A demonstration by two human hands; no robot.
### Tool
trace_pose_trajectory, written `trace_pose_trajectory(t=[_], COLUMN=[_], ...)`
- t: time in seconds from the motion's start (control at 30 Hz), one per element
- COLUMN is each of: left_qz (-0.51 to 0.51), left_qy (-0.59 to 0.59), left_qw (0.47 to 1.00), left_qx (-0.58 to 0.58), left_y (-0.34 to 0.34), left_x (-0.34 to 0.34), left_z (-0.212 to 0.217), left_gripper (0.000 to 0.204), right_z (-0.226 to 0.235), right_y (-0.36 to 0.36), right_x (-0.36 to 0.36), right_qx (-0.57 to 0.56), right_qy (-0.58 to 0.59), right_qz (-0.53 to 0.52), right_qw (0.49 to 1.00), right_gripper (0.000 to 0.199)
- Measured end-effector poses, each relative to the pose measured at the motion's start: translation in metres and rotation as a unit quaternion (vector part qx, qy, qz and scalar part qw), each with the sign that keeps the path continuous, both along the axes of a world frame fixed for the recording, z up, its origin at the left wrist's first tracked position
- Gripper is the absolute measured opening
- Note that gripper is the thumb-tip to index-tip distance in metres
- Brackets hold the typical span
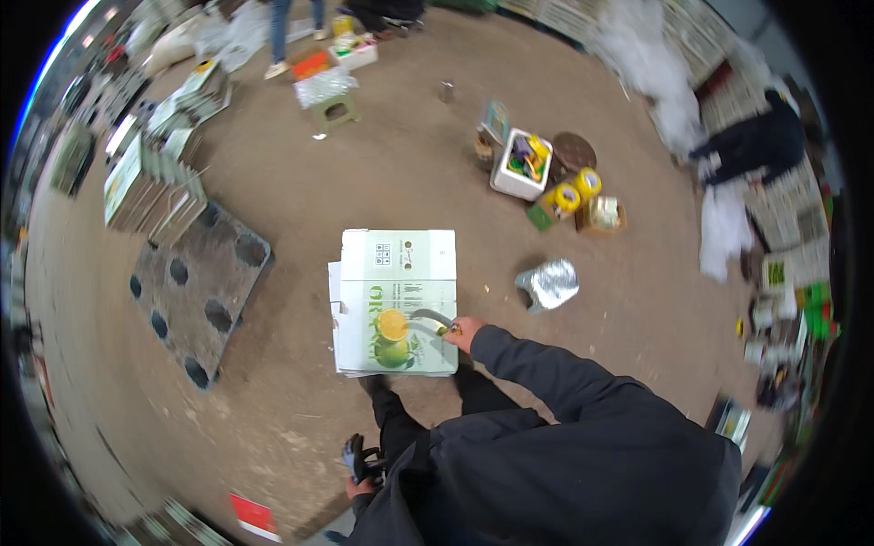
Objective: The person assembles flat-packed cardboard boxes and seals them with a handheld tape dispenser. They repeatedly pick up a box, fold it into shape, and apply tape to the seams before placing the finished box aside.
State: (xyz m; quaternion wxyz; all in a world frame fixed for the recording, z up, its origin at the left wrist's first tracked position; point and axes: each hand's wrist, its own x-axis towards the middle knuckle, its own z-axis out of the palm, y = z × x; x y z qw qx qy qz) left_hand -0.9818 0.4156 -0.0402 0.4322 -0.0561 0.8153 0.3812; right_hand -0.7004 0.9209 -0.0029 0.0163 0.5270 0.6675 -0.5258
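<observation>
Just left of my right hand (466, 333), the curved knife (428, 316) points across the printed top of a stack of flattened white-and-green cartons (401, 257), its long axis running leftward and slightly away from me, the blade bowed toward the far side. The stack lies left of and beyond that hand, its longer sides running away from me. My right fingers are curled closed around the knife's handle at the stack's right edge; I can't tell whether the blade touches the cardboard. My left hand (360, 489), nearer my body and left of the right one, is at a dark object (362, 458); I can't make out how far its fingers are spread or whether they grip it. Bare floor (382, 173) extends beyond the stack. Ahead and right of my right hand sits a silver-wrapped bundle (551, 285), well apart from it; far left, beyond a strip of floor, lies a dark pallet (196, 293).
</observation>
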Motion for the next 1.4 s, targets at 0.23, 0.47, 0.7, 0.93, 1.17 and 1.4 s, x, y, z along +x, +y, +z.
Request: trace_pose_trajectory(t=[0.23,0.47,0.7,0.93,1.17,1.4], left_qz=[-0.182,-0.238,-0.418,-0.559,-0.523,-0.51], left_qy=[0.008,0.038,0.082,0.173,0.281,0.247], left_qw=[0.982,0.97,0.905,0.811,0.802,0.822], left_qx=[-0.043,-0.023,-0.018,-0.008,0.07,-0.051], left_y=[0.097,0.245,0.298,0.348,0.335,0.386], left_x=[-0.239,-0.325,-0.277,-0.243,-0.301,-0.326], left_z=[-0.006,0.058,0.08,0.113,0.052,0.067], left_gripper=[0.039,0.04,0.034,0.029,0.052,0.052], right_z=[-0.016,-0.024,-0.098,-0.104,-0.097,-0.13], right_y=[-0.081,-0.116,-0.111,-0.099,-0.064,0.071], right_x=[-0.058,-0.079,-0.067,-0.077,-0.082,-0.04], right_qx=[-0.025,0.092,0.107,0.013,0.064,0.091], right_qy=[-0.064,-0.164,-0.157,-0.123,-0.12,-0.158], right_qz=[-0.18,-0.287,-0.407,-0.37,-0.398,-0.419], right_qw=[0.981,0.939,0.893,0.921,0.907,0.89], right_gripper=[0.048,0.042,0.039,0.04,0.032,0.041])
